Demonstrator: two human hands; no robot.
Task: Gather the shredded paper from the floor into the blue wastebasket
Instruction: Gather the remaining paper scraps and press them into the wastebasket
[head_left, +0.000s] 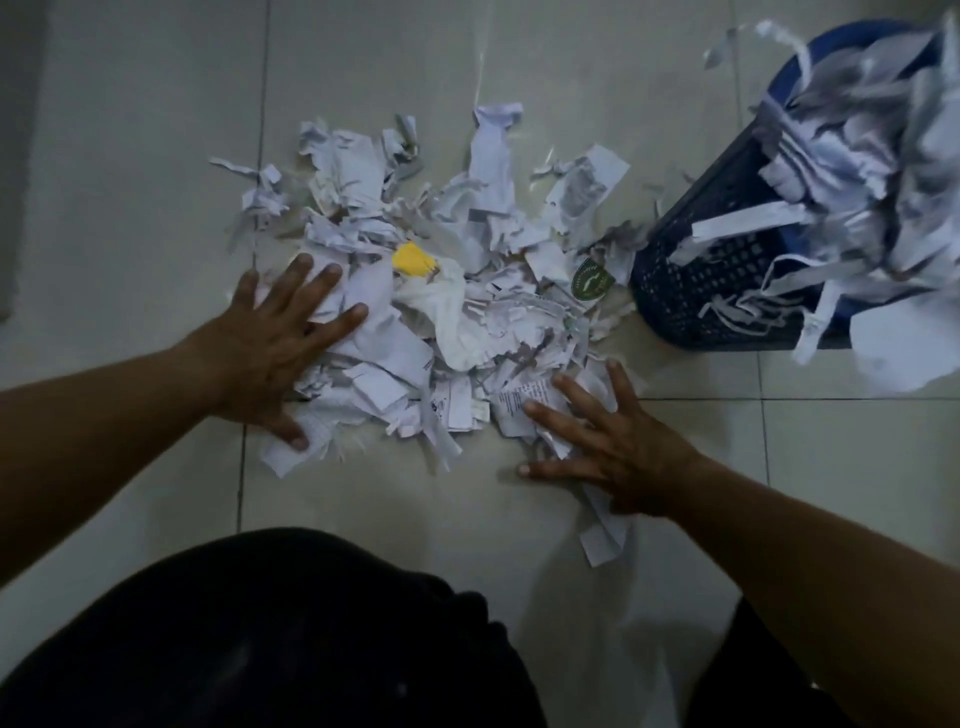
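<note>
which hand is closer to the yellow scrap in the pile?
Left. The left hand lies flat on the pile just left of the yellow scrap; the right hand rests at the pile's near right edge, farther off.

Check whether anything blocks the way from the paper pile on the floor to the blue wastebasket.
No separate obstacle shows. The shredded paper reaches almost to the blue wastebasket. However, the basket already overflows with paper strips, which could hinder adding more.
</note>
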